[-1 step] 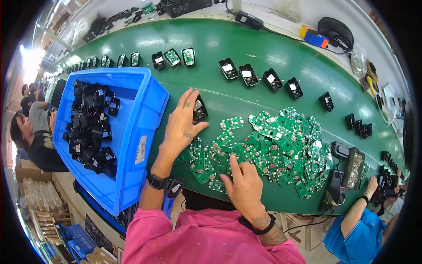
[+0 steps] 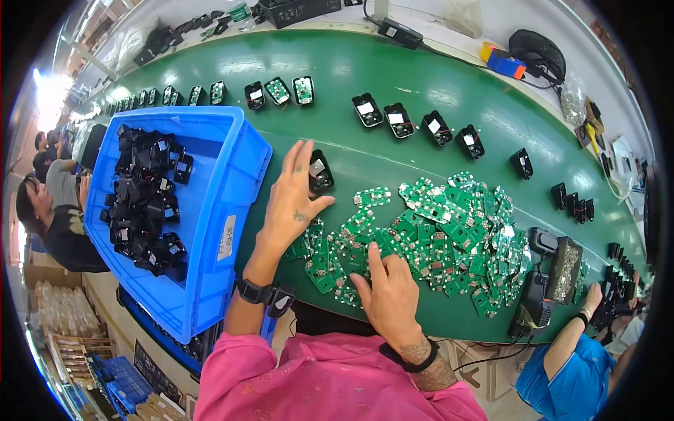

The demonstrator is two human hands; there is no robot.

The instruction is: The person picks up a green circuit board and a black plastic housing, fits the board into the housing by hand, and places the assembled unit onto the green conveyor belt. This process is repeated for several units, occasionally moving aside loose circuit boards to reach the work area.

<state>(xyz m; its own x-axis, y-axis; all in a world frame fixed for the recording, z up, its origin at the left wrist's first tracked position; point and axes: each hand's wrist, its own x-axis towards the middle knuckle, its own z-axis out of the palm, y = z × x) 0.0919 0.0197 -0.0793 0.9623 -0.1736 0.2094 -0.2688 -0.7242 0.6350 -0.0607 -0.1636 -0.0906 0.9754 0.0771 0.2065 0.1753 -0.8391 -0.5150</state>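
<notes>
My left hand (image 2: 286,200) lies on the green table with its fingers stretched forward and thumb apart. Just beyond its fingers, on their right side, sits a small black plastic housing (image 2: 321,172) with an open top; whether the fingertips touch it I cannot tell. My right hand (image 2: 390,295) hovers at the near edge of a heap of green circuit boards (image 2: 449,235). Its index finger points ahead, the thumb is spread away, and the other fingers curl under. No board shows between that finger and thumb. One loose board (image 2: 372,196) lies between the housing and the heap.
A blue crate (image 2: 210,281) of black housings stands at my left. Black housings (image 2: 399,121), some with boards fitted, line the far side of the table (image 2: 337,63). Dark devices with cables (image 2: 537,295) stand at right, near a co-worker's arm (image 2: 572,337). More people are at far left.
</notes>
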